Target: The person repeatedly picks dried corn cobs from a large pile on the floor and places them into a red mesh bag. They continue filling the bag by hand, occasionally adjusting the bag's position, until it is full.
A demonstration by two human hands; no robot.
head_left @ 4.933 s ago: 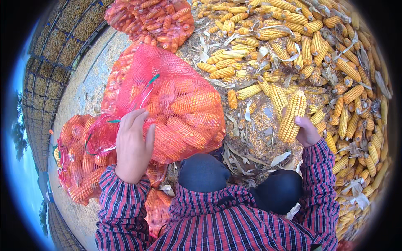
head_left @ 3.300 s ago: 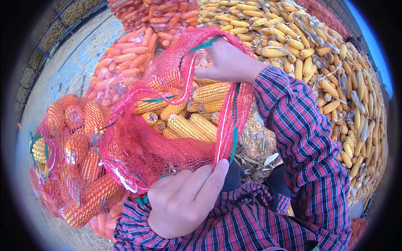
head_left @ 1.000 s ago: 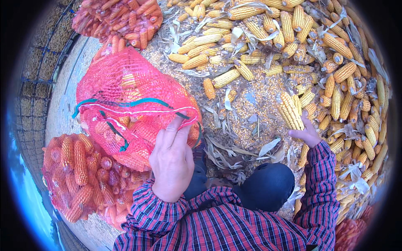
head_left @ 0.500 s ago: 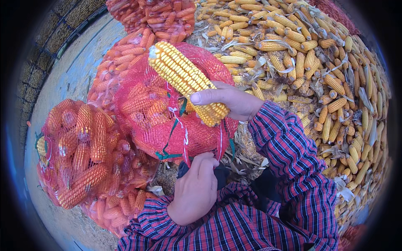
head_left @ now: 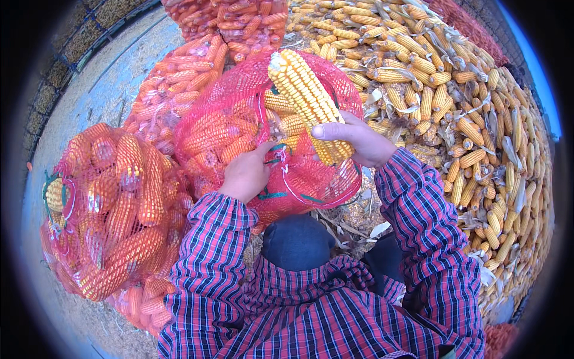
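Note:
My right hand (head_left: pixel 359 139) is closed around a yellow ear of corn (head_left: pixel 305 90), its thumb across the near end; a second ear seems to lie beneath it. The corn is above the mouth of a red mesh bag (head_left: pixel 299 179) partly filled with ears. At the bag's near left rim, my left hand (head_left: pixel 246 173) grips the mesh, with some fingers hidden by the bag. A white and green drawstring runs along that rim. Several loose ears show inside through the opening.
A full mesh bag (head_left: pixel 110 209) of corn stands at the left, tied with green string. More filled bags (head_left: pixel 236 24) are behind. A big heap of bare ears (head_left: pixel 478 143) with dry husks spreads along the right. My knee (head_left: pixel 297 242) is close below the bag.
My left hand has moved up and forward from near my knee to the bag's rim. My right hand has carried the corn to the right, and the bag's mouth is now spread wider.

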